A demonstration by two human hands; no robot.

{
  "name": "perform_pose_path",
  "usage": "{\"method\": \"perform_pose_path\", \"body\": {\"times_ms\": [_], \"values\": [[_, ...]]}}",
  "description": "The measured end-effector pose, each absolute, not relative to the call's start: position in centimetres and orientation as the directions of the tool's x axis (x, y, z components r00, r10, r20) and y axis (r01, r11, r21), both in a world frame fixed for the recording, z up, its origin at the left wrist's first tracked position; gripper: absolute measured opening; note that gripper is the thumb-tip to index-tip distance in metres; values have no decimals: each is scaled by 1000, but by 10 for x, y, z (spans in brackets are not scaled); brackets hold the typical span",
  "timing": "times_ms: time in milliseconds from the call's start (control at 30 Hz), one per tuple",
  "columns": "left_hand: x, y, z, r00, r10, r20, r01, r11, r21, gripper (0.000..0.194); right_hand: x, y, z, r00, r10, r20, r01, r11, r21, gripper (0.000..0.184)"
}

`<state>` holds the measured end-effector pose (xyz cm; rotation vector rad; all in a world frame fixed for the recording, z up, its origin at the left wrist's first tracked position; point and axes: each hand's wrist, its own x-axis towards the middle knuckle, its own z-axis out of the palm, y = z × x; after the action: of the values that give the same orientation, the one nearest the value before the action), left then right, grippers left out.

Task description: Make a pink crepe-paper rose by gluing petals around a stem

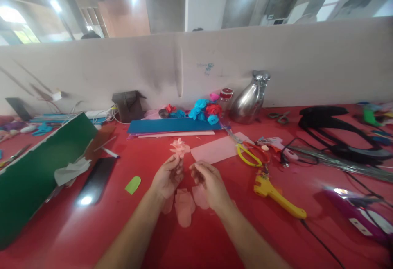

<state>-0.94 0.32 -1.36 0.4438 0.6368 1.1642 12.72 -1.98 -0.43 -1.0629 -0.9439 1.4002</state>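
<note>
Pinched in my left hand is a pink paper flower, its petals spreading above my fingertips. Close by on the right, my right hand has thumb and fingers pressed together; anything between them is too small to make out. Several loose pink paper petals lie on the red table below and between both hands. Behind the right hand lies a sheet of pink paper. A green paper piece rests left of my left wrist.
Yellow-handled scissors and a yellow glue gun lie at right, with a purple iron beyond. A steel jug and blue and red paper flowers stand behind. At left are a phone and a green board.
</note>
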Motion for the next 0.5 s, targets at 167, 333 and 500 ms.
{"method": "perform_pose_path", "body": {"times_ms": [167, 333, 500], "values": [[-11, 3, -13, 243, 942, -232, -720, 335, 608, 25, 154, -47, 29, -3, 998, 62, 171, 61, -983, 28], [-10, 2, -9, 213, 933, -289, -700, 352, 621, 27, 240, -77, 28, 138, 924, 357, 803, 106, -586, 29], [-10, 2, -10, 176, 925, -338, -668, 364, 649, 22, 324, -89, -22, 239, 951, 194, 971, -237, -34, 40]]}}
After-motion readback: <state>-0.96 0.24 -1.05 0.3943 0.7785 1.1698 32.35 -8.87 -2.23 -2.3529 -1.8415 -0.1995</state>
